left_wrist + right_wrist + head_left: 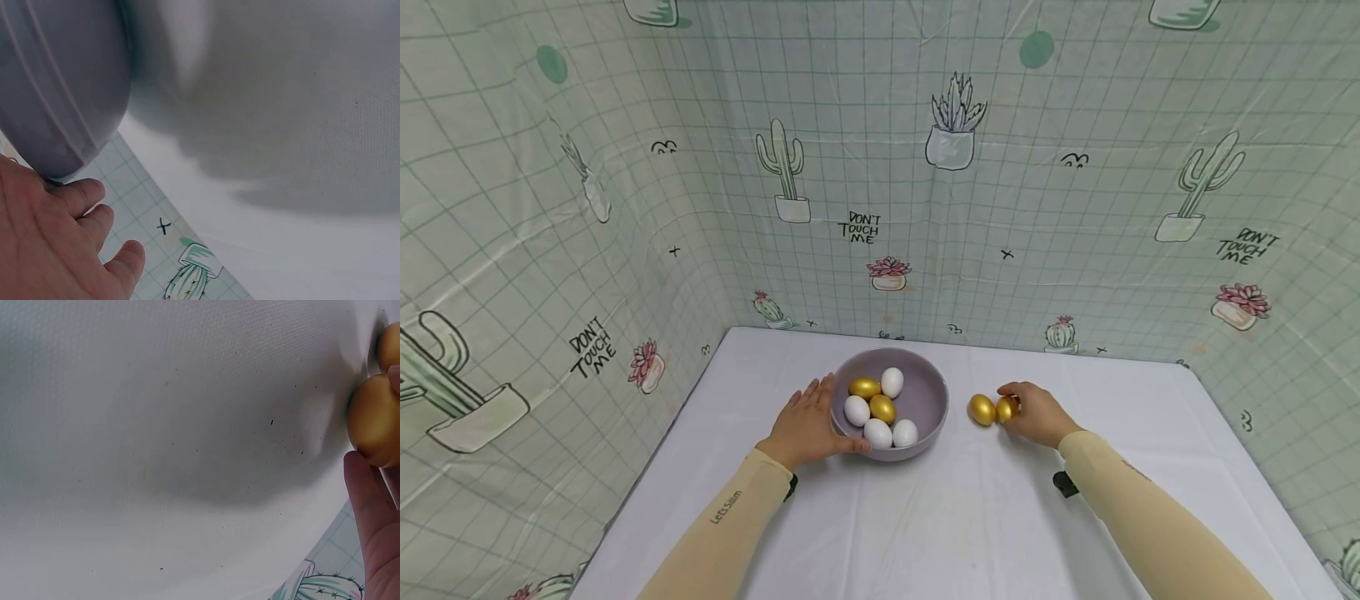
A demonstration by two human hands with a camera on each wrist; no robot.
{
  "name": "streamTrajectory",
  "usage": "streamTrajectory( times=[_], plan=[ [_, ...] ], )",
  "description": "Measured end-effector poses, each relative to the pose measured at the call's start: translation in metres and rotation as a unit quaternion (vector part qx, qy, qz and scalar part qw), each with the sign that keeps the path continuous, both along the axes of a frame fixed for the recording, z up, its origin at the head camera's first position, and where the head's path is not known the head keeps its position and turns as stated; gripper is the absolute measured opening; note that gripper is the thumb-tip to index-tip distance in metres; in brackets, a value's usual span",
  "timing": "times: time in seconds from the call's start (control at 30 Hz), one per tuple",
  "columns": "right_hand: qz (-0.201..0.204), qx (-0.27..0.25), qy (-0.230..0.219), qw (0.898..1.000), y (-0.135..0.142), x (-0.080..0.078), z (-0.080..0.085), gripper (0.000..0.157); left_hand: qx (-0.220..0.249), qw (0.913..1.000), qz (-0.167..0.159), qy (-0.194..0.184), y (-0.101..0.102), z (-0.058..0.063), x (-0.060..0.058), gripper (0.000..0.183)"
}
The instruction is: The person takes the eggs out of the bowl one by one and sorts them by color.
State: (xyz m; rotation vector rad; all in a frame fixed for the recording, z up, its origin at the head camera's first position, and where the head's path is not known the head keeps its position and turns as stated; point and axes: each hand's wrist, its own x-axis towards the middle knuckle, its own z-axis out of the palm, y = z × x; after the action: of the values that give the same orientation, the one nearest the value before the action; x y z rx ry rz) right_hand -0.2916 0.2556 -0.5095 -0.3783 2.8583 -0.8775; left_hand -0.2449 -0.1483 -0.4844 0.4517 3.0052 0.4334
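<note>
A round mauve bowl (928,408) on the white table holds several white eggs (877,433) and two golden eggs (883,408). My left hand (811,425) rests against the bowl's left side, fingers extended and thumb along the front rim. In the left wrist view, the fingers (94,219) of that hand lie beside the bowl's outer wall (69,94). To the right of the bowl, my right hand (1033,412) pinches a golden egg (1007,409) between thumb and fingers, at the tabletop. Another golden egg (982,409) lies just left of it.
A white cloth covers the table (910,525). Behind it and along both sides hang grid-patterned curtains (865,100) printed with cacti and lettering. A black wrist strap piece (1064,483) shows under the right sleeve.
</note>
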Motion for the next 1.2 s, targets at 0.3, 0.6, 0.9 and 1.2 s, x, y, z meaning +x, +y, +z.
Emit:
streamTrajectory(
  times=[0.3, 0.6, 0.9, 1.2],
  plan=[
    [0.000, 0.003, -0.008, 1.000, 0.001, 0.000, 0.000, 0.056, 0.001, 1.0000, 0.000, -0.001, 0.001, -0.001, 0.000, 0.134],
    [0.019, 0.008, 0.012, 1.000, 0.001, 0.003, 0.004, 0.059, 0.003, 1.0000, -0.002, 0.000, 0.002, 0.001, 0.003, 0.132],
    [0.022, 0.019, 0.036, 0.999, 0.008, 0.001, 0.012, 0.061, 0.007, 1.0000, 0.001, -0.003, 0.002, 0.003, 0.003, 0.133],
    [0.033, 0.006, 0.064, 0.997, -0.001, 0.001, 0.042, 0.056, 0.009, 1.0000, 0.000, 0.002, 0.001, 0.003, 0.002, 0.132]
  ],
)
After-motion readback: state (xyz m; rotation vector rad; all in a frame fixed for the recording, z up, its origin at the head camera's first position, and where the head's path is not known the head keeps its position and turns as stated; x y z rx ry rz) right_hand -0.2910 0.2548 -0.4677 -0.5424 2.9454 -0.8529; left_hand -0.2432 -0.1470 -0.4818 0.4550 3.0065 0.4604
